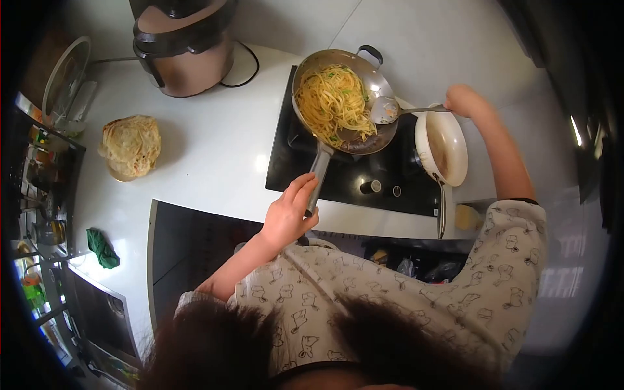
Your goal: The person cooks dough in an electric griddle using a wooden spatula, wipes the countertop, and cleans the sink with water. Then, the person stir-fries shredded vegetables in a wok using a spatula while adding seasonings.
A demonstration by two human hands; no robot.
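My left hand (289, 211) is closed around the handle (320, 172) of a metal wok (367, 144) on the black cooktop. Yellow strands of food (331, 97) with green bits fill the wok's left side; whether they are noodles or shredded potato I cannot tell. From the right, my right hand (463, 102) grips the end of a metal spatula (416, 110). Its rounded head, smeared with food, rests at the wok's right side by the strands.
A white pan (455, 146) sits tilted right of the wok, its handle pointing toward me. Two knobs (371, 187) stand on the cooktop (338, 185). Leftward are a rice cooker (188, 58), stacked flatbreads (132, 146), a green cloth (102, 248) and a rack (45, 201).
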